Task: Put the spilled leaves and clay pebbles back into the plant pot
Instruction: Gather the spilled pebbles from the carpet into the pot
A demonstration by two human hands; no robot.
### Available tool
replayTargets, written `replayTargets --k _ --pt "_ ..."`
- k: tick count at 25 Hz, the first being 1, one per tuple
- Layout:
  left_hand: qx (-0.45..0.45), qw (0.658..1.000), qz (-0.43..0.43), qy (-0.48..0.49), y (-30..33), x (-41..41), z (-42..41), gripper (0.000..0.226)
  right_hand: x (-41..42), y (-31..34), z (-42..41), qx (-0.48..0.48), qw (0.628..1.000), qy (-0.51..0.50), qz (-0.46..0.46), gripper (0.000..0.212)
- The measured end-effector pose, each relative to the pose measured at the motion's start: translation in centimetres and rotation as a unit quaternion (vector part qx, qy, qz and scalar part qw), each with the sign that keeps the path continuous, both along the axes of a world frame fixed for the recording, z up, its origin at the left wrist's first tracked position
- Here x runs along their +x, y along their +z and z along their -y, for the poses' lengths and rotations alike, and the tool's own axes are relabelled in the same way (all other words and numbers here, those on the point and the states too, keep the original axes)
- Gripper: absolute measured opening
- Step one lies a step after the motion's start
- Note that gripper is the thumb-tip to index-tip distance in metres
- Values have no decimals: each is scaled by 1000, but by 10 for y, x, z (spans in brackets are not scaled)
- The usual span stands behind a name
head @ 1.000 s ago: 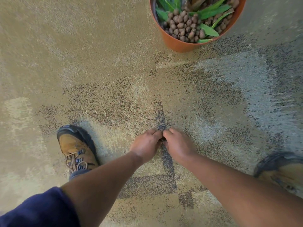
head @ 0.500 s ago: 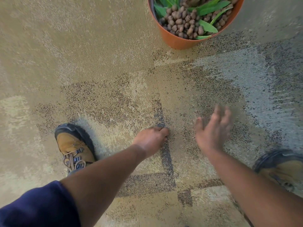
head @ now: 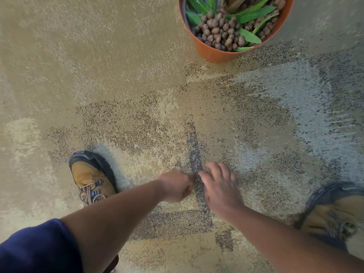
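An orange plant pot (head: 216,54) stands on the carpet at the top, right of centre, filled with brown clay pebbles (head: 220,34) and green leaves (head: 254,13). My left hand (head: 175,186) hovers low over the carpet with its fingers curled in; what it holds, if anything, is hidden. My right hand (head: 218,184) is just to its right, blurred by motion, fingers spread and palm down over a dark carpet stripe. No loose pebble or leaf shows on the floor near the hands.
Patterned tan, brown and grey carpet (head: 118,75) covers the floor. A tan lace-up shoe (head: 90,178) sits left of my left hand, and another shoe (head: 334,215) at the right edge. A dark blue sleeve (head: 35,247) fills the lower left corner.
My right hand, which had swung out to the right with fingers spread, has come back beside my left hand. The left hand stayed in place with fingers curled.
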State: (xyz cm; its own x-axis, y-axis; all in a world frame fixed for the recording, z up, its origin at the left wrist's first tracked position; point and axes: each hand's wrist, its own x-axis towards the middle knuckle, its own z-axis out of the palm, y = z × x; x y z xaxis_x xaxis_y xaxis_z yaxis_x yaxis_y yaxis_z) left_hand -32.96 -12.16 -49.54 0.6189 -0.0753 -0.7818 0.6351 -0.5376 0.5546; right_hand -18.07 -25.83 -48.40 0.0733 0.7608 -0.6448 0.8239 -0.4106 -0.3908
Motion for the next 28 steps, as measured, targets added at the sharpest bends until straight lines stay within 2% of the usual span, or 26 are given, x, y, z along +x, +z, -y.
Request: replayTargets --k 2,4,6,8,10,12,14,16,19,20,21,23,26,28 --pt "-30 998 -42 26 -3 1 0 10 -8 3 -13 -30 998 0 -64 33" --pt "-61 994 -57 71 -5 9 -4 8 -6 3 -32 -74 994 -11 -84 7" --pt "-81 986 -61 129 -3 18 -11 8 3 1 -51 -115 983 -99 -104 13" --pt "-85 975 -45 198 0 27 -20 11 15 0 -67 -117 967 -187 -130 9" --pt "-65 962 -10 265 9 36 -33 15 27 1 -80 -80 956 -246 -141 31" --pt "20 954 35 297 19 48 -53 12 37 7 -96 -26 950 -289 -112 53" --pt "131 937 93 309 29 65 -78 11 48 18 -116 61 940 -326 -77 57" --pt "201 888 202 361 47 92 -105 11 65 37 -143 195 914 -348 -78 51" --pt "279 769 405 409 83 142 -149 10 99 71 -184 400 849 -343 -43 37" --pt "296 744 434 414 93 157 -161 13 112 79 -196 430 836 -341 -19 36" --pt "311 735 435 417 101 170 -172 16 124 85 -205 440 831 -341 3 36" --pt "337 752 385 415 106 186 -186 23 145 90 -215 410 845 -340 36 38" --pt "364 795 312 372 100 187 -190 38 165 84 -221 335 888 -301 88 38" --pt "381 798 303 356 95 183 -192 43 169 78 -222 313 899 -285 114 41"
